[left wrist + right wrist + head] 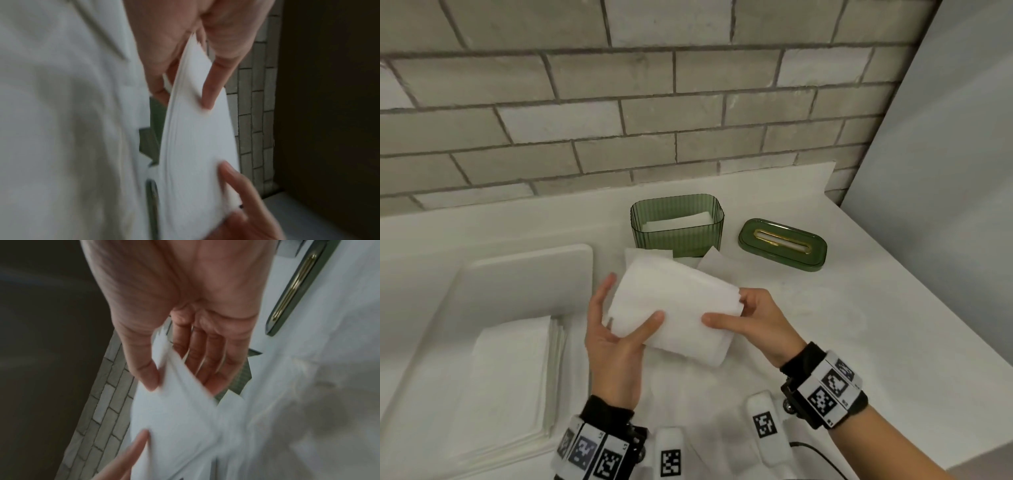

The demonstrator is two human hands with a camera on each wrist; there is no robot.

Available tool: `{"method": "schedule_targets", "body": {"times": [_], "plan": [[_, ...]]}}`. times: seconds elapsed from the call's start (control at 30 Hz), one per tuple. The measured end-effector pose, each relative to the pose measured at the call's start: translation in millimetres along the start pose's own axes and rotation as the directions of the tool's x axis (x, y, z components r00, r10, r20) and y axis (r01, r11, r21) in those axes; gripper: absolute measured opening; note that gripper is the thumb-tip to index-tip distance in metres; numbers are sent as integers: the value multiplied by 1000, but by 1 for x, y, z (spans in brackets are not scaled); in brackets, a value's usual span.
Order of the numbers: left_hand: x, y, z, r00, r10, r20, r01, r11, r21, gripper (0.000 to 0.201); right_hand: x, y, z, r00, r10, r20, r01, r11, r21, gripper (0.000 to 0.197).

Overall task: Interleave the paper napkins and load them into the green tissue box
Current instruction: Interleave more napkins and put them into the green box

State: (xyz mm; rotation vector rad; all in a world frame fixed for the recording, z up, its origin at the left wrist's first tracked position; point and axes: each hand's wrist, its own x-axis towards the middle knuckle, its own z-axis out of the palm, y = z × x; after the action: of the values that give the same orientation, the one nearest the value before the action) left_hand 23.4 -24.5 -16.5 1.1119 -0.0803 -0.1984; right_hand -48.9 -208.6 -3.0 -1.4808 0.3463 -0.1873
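Note:
Both hands hold a folded bundle of white napkins (674, 308) above the counter, in front of the green tissue box (677, 226). My left hand (619, 329) grips its left end, thumb on top and fingers behind; the wrist view shows the stacked edges of the bundle (195, 138). My right hand (743, 318) pinches the right end of the bundle (176, 418) between thumb and fingers. The box stands open with white napkins lying inside. Its green lid (782, 244), with a gold-rimmed slot, lies on the counter to the right of the box.
A stack of flat white napkins (513, 377) lies on a white tray (524, 274) at the left. Loose napkins (714, 262) lie on the white counter between the bundle and the box. A tiled wall runs behind, and the counter's edge falls away at the right.

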Motion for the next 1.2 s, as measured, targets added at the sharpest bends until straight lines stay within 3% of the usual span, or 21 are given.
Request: {"method": "schedule_targets", "body": {"times": [0.1, 0.23, 0.37, 0.47, 0.6, 0.83, 1.03, 1.2], "plan": [[11, 9, -13, 994, 23, 106, -51, 962, 270, 46, 6, -4, -8, 994, -110, -2, 110, 992, 56, 24], [14, 8, -15, 961, -55, 272, -62, 912, 405, 29, 12, 2, -9, 985, -172, 21, 168, 978, 120, 18], [11, -16, -13, 972, -137, 189, 35, 887, 461, 20, 17, 25, -8, 998, -15, 64, 15, 1000, -2, 26], [5, -28, -11, 965, -218, 144, 128, 874, 468, 26, 18, 32, -11, 999, 38, 21, -36, 994, -106, 24], [3, -23, 4, 969, -218, 120, 151, 897, 415, 20, 18, 29, -2, 1000, 0, 9, 1, 996, -92, 23], [8, 2, 19, 983, -30, 182, -39, 931, 362, 14, 23, 12, -1, 983, -174, -63, 175, 985, 10, 27], [16, -28, 1, 958, -258, 125, 165, 853, 495, 22, 24, 42, -5, 997, 42, -65, -46, 996, -71, 32], [23, -30, 4, 963, -260, 71, 189, 838, 512, 16, 31, 39, -6, 984, 1, -178, -16, 997, -82, 25]]}}
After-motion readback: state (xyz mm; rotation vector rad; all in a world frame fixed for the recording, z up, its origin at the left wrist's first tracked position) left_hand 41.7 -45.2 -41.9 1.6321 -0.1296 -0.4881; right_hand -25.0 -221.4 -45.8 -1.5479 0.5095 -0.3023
